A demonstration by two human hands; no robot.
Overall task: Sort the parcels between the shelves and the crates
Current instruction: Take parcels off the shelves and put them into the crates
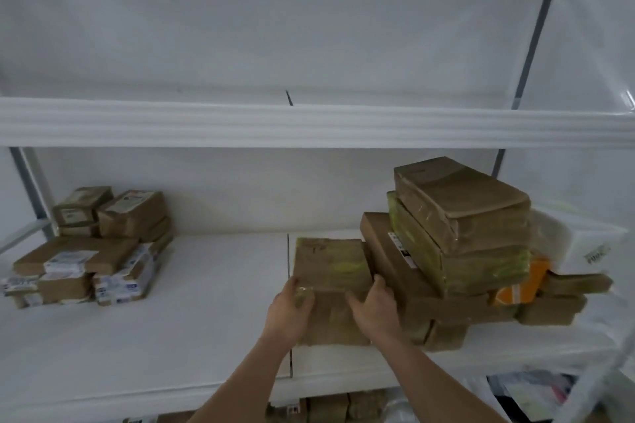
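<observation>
Head view shows the sorting partway done: a small stack of labelled parcels (89, 251) sits at the shelf's (213, 319) left end, a taller, looser pile (457, 251) at its right. Between them, against the pile, both hands clasp a brown parcel (331, 271) resting on the shelf, the left hand (290, 307) and right hand (372, 307) curling their fingers over its near corners. No crates are visible, so the remaining work cannot be judged.

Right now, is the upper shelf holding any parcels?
No, the upper shelf shows only bare white surface; the parcels sit on the shelf below.
</observation>
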